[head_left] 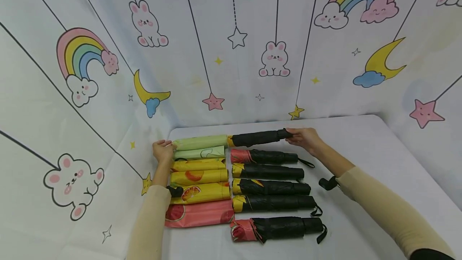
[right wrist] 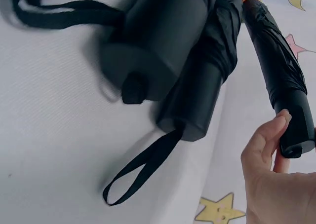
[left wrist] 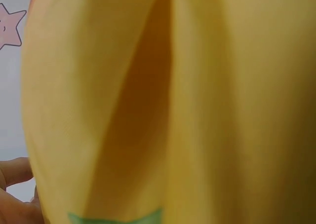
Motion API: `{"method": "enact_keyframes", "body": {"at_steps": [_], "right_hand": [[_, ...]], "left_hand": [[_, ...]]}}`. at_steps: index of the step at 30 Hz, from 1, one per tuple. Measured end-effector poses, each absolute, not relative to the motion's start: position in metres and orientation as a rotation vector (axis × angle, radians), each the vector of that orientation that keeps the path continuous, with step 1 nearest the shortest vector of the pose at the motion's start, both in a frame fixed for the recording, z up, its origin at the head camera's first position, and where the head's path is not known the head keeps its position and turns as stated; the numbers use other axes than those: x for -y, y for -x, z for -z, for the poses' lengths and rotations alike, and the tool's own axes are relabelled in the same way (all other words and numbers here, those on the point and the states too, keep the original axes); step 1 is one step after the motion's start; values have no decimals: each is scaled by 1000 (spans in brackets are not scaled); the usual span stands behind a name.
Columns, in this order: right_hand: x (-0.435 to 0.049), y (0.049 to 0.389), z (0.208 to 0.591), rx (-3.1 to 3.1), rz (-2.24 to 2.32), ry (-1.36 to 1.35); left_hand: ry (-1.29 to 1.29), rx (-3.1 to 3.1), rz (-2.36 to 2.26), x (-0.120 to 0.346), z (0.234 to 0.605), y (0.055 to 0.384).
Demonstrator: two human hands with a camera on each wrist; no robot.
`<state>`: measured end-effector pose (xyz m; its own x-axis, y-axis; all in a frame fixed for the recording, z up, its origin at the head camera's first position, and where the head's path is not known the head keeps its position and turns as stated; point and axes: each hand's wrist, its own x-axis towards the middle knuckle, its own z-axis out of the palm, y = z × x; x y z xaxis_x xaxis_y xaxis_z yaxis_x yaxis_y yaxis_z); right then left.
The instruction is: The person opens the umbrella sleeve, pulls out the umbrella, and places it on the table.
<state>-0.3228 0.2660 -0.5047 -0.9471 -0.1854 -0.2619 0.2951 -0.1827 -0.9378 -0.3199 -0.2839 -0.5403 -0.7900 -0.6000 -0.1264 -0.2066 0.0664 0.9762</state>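
Several folded black umbrellas lie in a column on the white table [head_left: 361, 147], beside a column of coloured sleeves. My right hand [head_left: 304, 137] grips the handle end of the farthest black umbrella [head_left: 258, 137]; in the right wrist view its fingers [right wrist: 269, 150] curl against that umbrella's handle [right wrist: 296, 128]. The umbrella's other end meets the mouth of the top green sleeve [head_left: 200, 142]. My left hand [head_left: 164, 150] holds the closed left end of that green sleeve. The left wrist view is filled by blurred yellow sleeve fabric [left wrist: 173, 105], with fingertips [left wrist: 15, 194] at its lower left.
Below the green sleeve lie a second green sleeve [head_left: 199, 153], yellow sleeves [head_left: 198, 177] and a pink watermelon sleeve [head_left: 198, 214]. Two more umbrella handles [right wrist: 163, 61] with a loose wrist strap [right wrist: 143, 167] lie close to my right hand. A cartoon backdrop [head_left: 231, 51] closes the back and sides.
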Motion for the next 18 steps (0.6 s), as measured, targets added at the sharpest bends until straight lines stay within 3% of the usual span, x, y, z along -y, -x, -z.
{"method": "enact_keyframes", "body": {"at_steps": [18], "right_hand": [[-279, 318, 542, -2115, 1987, 31]], "left_hand": [[-798, 2067, 1759, 288, 540, 318]]}}
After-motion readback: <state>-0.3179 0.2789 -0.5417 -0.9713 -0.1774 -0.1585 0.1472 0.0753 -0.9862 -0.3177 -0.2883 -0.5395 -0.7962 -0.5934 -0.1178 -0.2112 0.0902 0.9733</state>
